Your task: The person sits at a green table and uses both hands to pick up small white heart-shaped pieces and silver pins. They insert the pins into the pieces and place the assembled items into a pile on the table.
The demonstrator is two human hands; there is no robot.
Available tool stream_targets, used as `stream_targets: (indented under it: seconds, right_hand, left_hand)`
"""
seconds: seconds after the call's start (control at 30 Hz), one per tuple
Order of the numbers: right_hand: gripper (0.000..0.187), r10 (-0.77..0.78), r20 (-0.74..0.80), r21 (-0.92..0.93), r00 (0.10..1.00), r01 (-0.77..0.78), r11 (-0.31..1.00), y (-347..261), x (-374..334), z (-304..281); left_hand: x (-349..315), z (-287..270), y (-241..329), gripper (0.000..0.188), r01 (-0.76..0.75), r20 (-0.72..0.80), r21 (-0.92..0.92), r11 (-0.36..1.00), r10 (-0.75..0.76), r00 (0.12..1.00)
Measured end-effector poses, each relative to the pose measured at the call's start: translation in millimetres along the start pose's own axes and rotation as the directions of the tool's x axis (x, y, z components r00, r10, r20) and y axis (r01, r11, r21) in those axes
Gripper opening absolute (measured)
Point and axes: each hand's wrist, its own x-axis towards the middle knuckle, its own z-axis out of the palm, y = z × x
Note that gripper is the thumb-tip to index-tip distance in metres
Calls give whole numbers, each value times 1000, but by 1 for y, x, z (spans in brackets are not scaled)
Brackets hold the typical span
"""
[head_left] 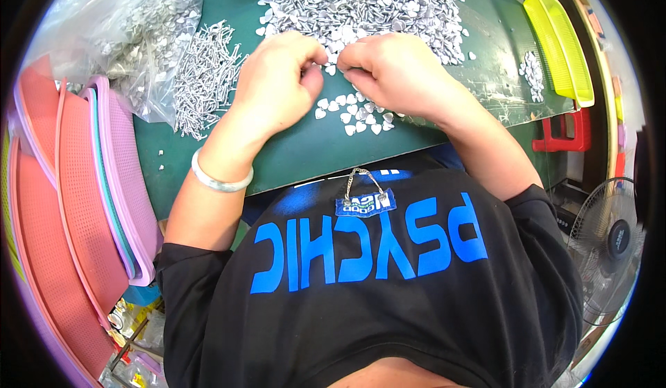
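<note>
My left hand (277, 79) and my right hand (399, 69) face each other at the near edge of a large heap of small silver-grey heart-shaped pieces (361, 6). The fingers of both are curled in toward thumb and forefinger, and whatever they pinch is too small or hidden to make out. Between the fingertips, a heart piece (331, 69) shows on the table. Just below my right hand lies a loose group of heart pieces (361, 114), spread apart. A pile of thin metal pins or screws (205, 76) is beside my left hand.
The green table (291, 155) has a clear plastic bag (139, 48) of small grey pieces at left. Stacked pink and purple perforated baskets (83, 200) stand beside it. At right are a small pile of pieces (532, 76), a yellow-green basket (560, 48), a red stool (565, 132) and a fan (614, 242).
</note>
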Motion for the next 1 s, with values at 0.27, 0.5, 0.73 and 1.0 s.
stream_targets:
  seconds: [0.27,0.5,0.73,1.0]
  right_hand:
    - [12,-34,-35,-52,999,32,998,-2,13,11]
    - [13,223,205,978,953,-207,-16,18,17,-7]
    - [13,75,94,620,993,-117,776,1,27,3]
    - [20,29,-3,113,1000,-29,993,-15,31,21]
  left_hand:
    - [9,-25,-21,16,162,-14,78,984,-162,987]
    - [7,-32,-20,15,191,68,1,982,-190,979]
    - [5,-35,-19,18,96,211,-2,995,-93,973]
    - [5,-35,-19,17,164,227,7,987,-161,961]
